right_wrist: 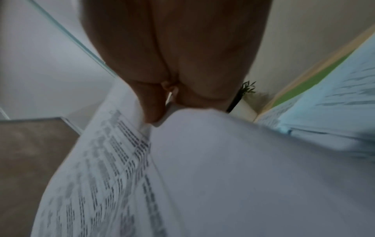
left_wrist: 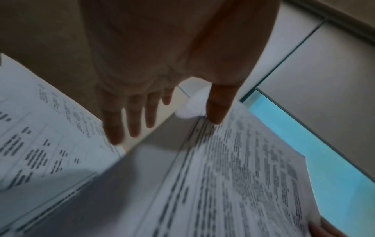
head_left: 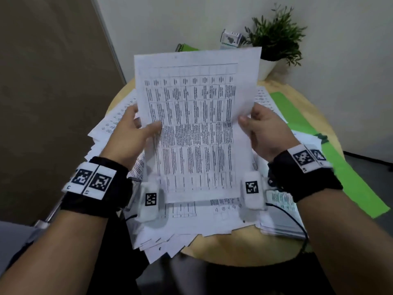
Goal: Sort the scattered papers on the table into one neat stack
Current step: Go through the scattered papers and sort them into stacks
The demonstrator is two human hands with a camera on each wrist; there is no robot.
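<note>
I hold a bundle of printed sheets [head_left: 195, 124] tilted up above the round wooden table [head_left: 234, 250]. My left hand [head_left: 146, 124] pinches its left edge, thumb on the printed face and fingers behind. My right hand [head_left: 246, 122] pinches the right edge the same way. In the left wrist view the left hand [left_wrist: 168, 121] has its thumb on the held sheets [left_wrist: 233, 176]. The right wrist view shows the right hand [right_wrist: 162, 112] with its thumb tip on the held sheets [right_wrist: 223, 160]. Scattered papers [head_left: 191, 220] cover the table under the bundle, several hanging over the near edge.
A potted plant [head_left: 276, 39] and a small box [head_left: 230, 39] stand at the table's far side by the wall. A green spiral notebook [head_left: 187, 47] lies at the back left. Green sheets [head_left: 314, 133] lie to the right, one hanging over the edge.
</note>
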